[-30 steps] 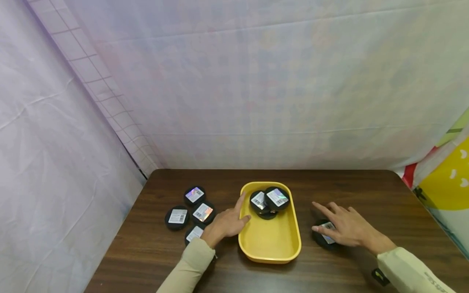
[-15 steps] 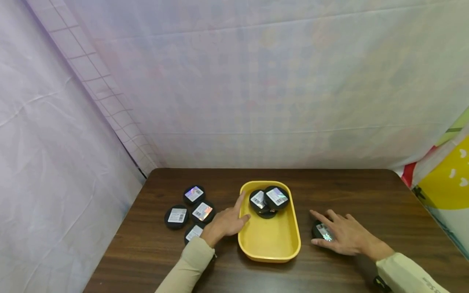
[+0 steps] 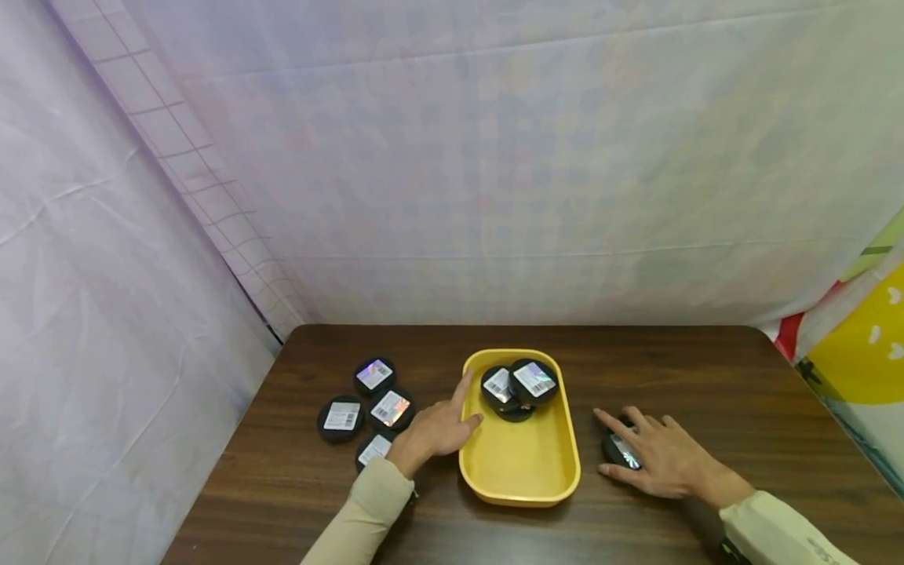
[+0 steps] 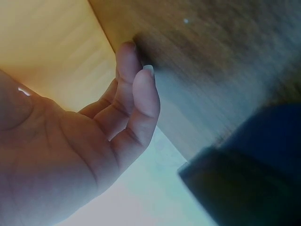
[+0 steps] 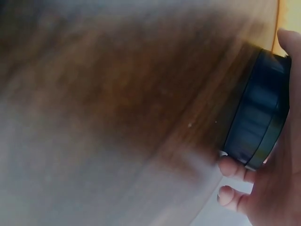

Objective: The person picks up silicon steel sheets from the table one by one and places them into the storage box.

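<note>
A flat round black container with a shiny label lies on the table right of the yellow tray. My right hand covers part of it and holds it, thumb on the near side and fingers on the far side. In the right wrist view, the dark side wall of the container sits between thumb and fingertips. My left hand rests on the tray's left rim, index finger extended along it and thumb over the inside. Its other fingers bend loosely outside the tray wall. Stacked black containers fill the tray's far end.
Several more black containers with white barcode labels lie on the brown wooden table, left of the tray. The nearest one is partly behind the left wrist. A pale cloth hangs along the table's far edge.
My right hand has shifted slightly left and toward me, its fingers closing around the container, which has turned and slid a little. The left hand and the tray stay put.
</note>
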The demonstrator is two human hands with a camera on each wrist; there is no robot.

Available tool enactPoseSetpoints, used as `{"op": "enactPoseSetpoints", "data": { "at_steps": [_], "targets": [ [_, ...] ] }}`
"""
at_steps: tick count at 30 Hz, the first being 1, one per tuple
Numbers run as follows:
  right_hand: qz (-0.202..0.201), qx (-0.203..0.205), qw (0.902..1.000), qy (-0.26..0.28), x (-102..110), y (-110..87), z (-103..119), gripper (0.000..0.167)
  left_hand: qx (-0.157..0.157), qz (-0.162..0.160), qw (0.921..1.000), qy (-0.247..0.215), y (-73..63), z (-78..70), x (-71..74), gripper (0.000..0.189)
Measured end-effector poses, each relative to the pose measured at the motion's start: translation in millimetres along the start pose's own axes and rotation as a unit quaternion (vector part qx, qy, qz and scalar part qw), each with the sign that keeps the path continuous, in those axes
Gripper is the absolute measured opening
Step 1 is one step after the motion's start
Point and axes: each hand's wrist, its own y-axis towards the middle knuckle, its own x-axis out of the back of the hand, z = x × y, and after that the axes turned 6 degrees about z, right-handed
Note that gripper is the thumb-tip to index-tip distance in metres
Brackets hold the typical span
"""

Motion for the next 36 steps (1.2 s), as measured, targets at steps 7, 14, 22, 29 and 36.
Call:
{"op": "enactPoseSetpoints", "data": {
  "at_steps": [7,14,22,29,36],
  "targets": [
    [-0.014,0.005,0.9998,-0.012,-1.8,0.5,-1.5,0.074,-0.003,0.0,1.0,-0.005,1.2,1.4,-2.6,0.079],
    [-0.009,0.007,0.9999,0.007,-4.7,0.9,-3.6,0.073,-0.003,-0.001,1.0,-0.005,1.6,1.8,-3.0,0.079],
    [-0.004,0.009,0.9998,0.017,-6.4,1.5,-4.1,0.072,-0.003,0.003,0.9999,-0.009,-0.8,1.3,-0.7,0.079],
    [-0.002,0.008,0.9997,0.023,-6.8,2.0,-4.8,0.071,-0.002,0.002,0.9999,-0.012,-0.9,1.5,-0.2,0.079],
    [-0.001,0.005,0.9997,0.026,-5.8,1.8,-5.0,0.071,-0.004,0.003,0.9999,-0.015,0.5,1.0,-0.2,0.079]
  ]
}}
